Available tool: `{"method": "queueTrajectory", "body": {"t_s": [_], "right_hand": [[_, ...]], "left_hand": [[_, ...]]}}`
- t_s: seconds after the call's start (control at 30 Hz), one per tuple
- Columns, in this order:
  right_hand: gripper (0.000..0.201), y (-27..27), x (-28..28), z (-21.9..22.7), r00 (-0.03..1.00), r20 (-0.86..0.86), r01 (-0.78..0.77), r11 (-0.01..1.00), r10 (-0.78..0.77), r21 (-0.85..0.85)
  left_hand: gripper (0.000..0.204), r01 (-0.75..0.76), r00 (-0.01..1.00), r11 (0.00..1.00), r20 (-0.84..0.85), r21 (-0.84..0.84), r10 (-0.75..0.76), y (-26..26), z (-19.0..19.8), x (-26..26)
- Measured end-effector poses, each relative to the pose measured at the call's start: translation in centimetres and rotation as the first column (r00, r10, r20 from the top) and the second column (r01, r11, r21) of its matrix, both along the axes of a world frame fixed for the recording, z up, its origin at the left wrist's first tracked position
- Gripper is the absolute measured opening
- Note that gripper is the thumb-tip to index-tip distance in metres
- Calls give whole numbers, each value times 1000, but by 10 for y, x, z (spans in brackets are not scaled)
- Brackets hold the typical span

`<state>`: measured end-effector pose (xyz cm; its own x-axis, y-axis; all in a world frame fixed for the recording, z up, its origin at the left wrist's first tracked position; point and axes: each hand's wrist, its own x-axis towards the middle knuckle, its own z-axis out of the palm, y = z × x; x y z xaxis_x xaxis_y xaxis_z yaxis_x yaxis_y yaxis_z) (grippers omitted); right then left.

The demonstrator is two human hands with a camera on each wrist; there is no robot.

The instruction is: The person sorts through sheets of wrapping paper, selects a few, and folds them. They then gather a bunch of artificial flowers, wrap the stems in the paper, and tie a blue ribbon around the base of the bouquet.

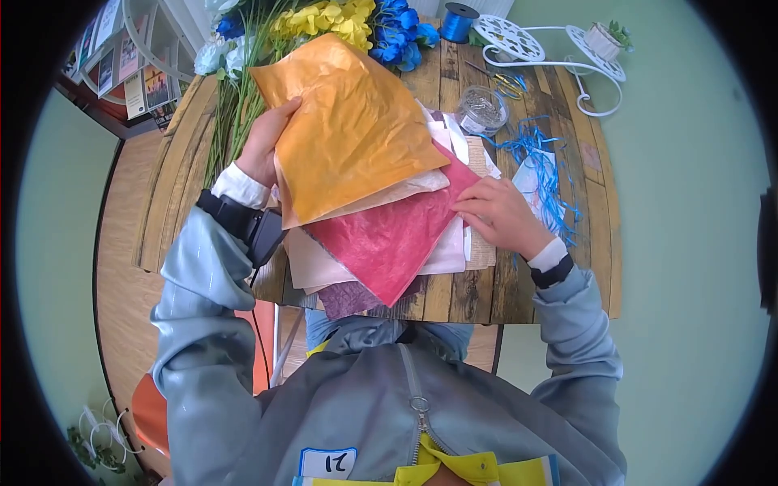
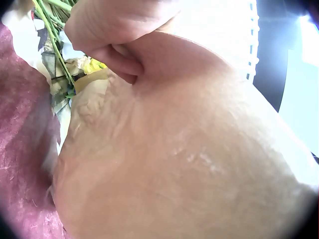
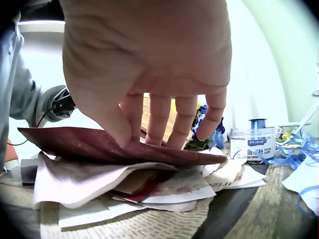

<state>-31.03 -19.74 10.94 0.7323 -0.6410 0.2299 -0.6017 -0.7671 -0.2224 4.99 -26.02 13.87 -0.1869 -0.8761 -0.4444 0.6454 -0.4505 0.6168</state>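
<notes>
With my left hand [image 1: 271, 142] I hold the left side of an orange sheet [image 1: 348, 130]; my thumb is on its upper face and my other fingers are bent behind it. This sheet is raised and tilted, a little crumpled, and under it there shows the edge of a pale sheet [image 1: 405, 191]. I cannot tell if my fingers hold this pale one too.

My right hand [image 1: 504, 212] is nearly closed: it pinches the right corner of a red sheet [image 1: 389, 243] between the thumb and the fingertips. The red sheet lies over a pile of papers [image 1: 312, 261], near the middle of the near edge of the table [image 1: 592, 243], and one of its corners points to this edge. A purple sheet [image 1: 348, 300] sticks out of the pile at the near edge.

Beyond my right hand stands a clear round jar [image 1: 482, 112], and right of it lie blue ribbon strips [image 1: 535, 150], partly upon a white paper [image 1: 531, 174]. Toward the far edge are scissors [image 1: 509, 85], a blue spool [image 1: 459, 24] and a white metal stand [image 1: 515, 36]. Yellow flowers [image 1: 328, 23] and blue flowers [image 1: 397, 36] lie at the far left.
</notes>
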Motion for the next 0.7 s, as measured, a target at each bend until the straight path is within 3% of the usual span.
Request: {"method": "queueTrajectory", "body": {"t_s": [0.1,0.2,0.27,0.3,0.37,0.4,0.47,0.6,0.67,0.7], "right_hand": [[15,11,10,6,999,18,34,999,-35,38],[16,21,24,8,992,89,-90,995,86,41],[25,24,31,12,975,150,103,931,-164,350],[25,20,30,10,975,151,102,931,-164,351],[36,3,29,0,778,280,216,657,-562,722],[36,-1,30,-3,778,283,214,660,-560,720],[41,-9,32,-9,642,295,284,577,-708,766],[46,-35,33,-11,614,362,250,607,-702,754],[47,-40,39,-1,602,234,184,418,-763,890],[47,-38,43,5,601,236,183,419,-764,889]], "left_hand": [[33,42,999,999,-23,-30,-42,-1,0,-3],[34,29,1000,1000,-4,-6,-29,0,-2,-9],[34,31,1000,999,4,-17,-31,3,-2,-11],[34,30,1000,999,6,-16,-30,6,0,-12],[33,50,998,999,-27,-9,-50,11,5,-13],[33,49,998,999,-25,-13,-50,11,5,-12],[33,56,998,998,-38,-9,-56,12,3,-9],[32,89,996,996,8,-23,-88,15,6,-6],[32,116,992,991,-41,-62,-118,19,12,-9],[32,117,992,991,-40,-63,-119,21,17,-11]]}}
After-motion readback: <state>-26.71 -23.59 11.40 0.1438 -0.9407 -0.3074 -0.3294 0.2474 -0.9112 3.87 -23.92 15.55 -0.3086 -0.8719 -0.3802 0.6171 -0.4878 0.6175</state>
